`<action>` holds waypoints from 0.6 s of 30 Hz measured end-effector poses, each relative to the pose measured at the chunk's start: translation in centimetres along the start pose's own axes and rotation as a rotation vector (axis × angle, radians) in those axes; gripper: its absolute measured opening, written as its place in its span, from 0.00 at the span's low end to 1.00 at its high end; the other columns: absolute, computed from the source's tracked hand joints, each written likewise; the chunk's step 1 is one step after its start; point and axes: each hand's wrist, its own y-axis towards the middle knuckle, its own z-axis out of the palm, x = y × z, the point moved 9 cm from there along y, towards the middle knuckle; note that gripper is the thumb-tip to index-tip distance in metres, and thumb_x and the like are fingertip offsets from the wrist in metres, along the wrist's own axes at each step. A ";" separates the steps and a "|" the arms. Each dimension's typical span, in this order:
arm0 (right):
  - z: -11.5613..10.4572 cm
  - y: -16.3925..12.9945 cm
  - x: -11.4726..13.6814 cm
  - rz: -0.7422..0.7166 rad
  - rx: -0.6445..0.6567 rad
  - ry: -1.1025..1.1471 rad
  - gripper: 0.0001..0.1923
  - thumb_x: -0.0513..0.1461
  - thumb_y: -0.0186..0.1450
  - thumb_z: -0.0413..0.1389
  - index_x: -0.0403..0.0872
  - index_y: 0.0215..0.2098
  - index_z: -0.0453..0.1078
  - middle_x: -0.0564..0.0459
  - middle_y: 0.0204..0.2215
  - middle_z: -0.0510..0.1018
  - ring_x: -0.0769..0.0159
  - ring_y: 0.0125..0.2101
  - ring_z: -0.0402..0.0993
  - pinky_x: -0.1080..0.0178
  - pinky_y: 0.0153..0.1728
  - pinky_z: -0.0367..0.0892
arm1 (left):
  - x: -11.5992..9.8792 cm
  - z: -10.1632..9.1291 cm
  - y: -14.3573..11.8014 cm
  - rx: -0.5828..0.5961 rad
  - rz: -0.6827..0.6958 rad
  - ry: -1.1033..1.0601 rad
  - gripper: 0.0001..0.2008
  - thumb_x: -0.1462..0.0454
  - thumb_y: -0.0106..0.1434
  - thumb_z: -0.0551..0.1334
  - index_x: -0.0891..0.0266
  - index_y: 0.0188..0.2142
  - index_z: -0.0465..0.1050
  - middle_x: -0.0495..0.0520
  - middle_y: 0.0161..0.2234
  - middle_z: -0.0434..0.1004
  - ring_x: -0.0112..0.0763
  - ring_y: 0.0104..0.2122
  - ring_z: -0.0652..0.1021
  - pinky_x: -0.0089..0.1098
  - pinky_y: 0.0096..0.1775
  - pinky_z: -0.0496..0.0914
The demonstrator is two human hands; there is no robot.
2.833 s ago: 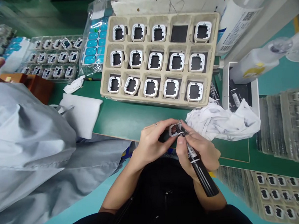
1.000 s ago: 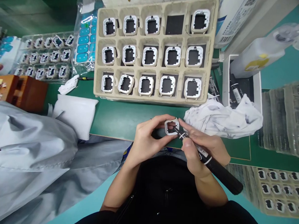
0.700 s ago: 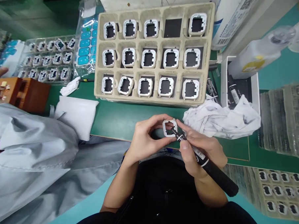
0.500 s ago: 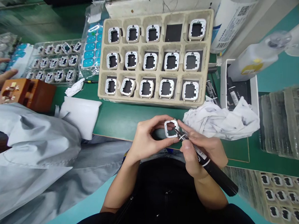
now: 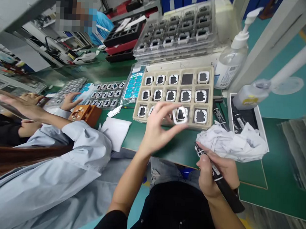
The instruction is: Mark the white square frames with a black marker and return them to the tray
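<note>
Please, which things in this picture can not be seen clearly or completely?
Head view only:
- White frame: held up by the left hand; any marks on it are too small to tell.
- Black marker: its middle is hidden by the right hand.
- Pulp tray: the lifted hand and frame cover part of its front row.
- White box: a crumpled cloth hides its near part.
- Pump bottle: label print too small.

White frame [image 5: 180, 115], black marker [image 5: 222, 185], beige tray [image 5: 175, 71], green mat [image 5: 182, 149].
</note>
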 end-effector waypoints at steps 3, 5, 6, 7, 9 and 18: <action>0.4 0.5 1.3 -0.097 -0.031 0.000 0.07 0.36 0.75 0.71 0.49 0.47 0.78 0.50 0.36 0.91 0.46 0.36 0.95 0.54 0.36 0.92 | 2.1 0.6 6.0 0.022 0.099 0.135 0.29 0.52 0.73 0.76 0.53 0.70 0.79 0.61 0.63 0.85 0.47 0.57 0.85 0.42 0.54 0.85; 0.5 0.7 2.0 -0.143 -0.047 -0.039 0.06 0.36 0.75 0.71 0.49 0.46 0.78 0.50 0.35 0.91 0.47 0.35 0.94 0.58 0.31 0.90 | 3.8 1.6 9.9 0.036 0.136 0.214 0.29 0.57 0.73 0.75 0.55 0.71 0.79 0.63 0.64 0.86 0.53 0.61 0.83 0.51 0.64 0.81; 0.5 0.8 2.2 -0.165 -0.055 -0.060 0.06 0.36 0.75 0.71 0.49 0.45 0.79 0.50 0.35 0.91 0.49 0.33 0.94 0.61 0.29 0.88 | 4.6 2.2 11.7 0.056 0.143 0.254 0.29 0.59 0.72 0.74 0.58 0.70 0.79 0.65 0.65 0.86 0.56 0.63 0.83 0.55 0.68 0.79; 0.5 0.9 2.3 -0.173 -0.057 -0.081 0.06 0.37 0.75 0.71 0.49 0.45 0.79 0.49 0.35 0.91 0.50 0.30 0.93 0.62 0.26 0.86 | 5.3 2.9 13.2 0.081 0.138 0.300 0.28 0.61 0.72 0.73 0.60 0.70 0.80 0.67 0.65 0.86 0.59 0.64 0.82 0.58 0.70 0.77; 0.3 0.9 2.4 -0.180 -0.067 -0.106 0.06 0.38 0.75 0.72 0.49 0.43 0.79 0.47 0.37 0.92 0.54 0.25 0.90 0.64 0.23 0.84 | 6.2 4.4 15.5 0.159 0.124 0.383 0.26 0.63 0.72 0.72 0.64 0.68 0.81 0.69 0.64 0.87 0.63 0.66 0.81 0.63 0.73 0.73; -0.1 0.3 1.3 -0.166 -0.077 -0.114 0.07 0.39 0.73 0.74 0.49 0.43 0.81 0.46 0.39 0.93 0.54 0.25 0.89 0.57 0.32 0.91 | 2.6 8.7 18.6 0.351 0.214 0.502 0.15 0.69 0.71 0.75 0.68 0.57 0.85 0.74 0.60 0.87 0.69 0.68 0.82 0.68 0.72 0.75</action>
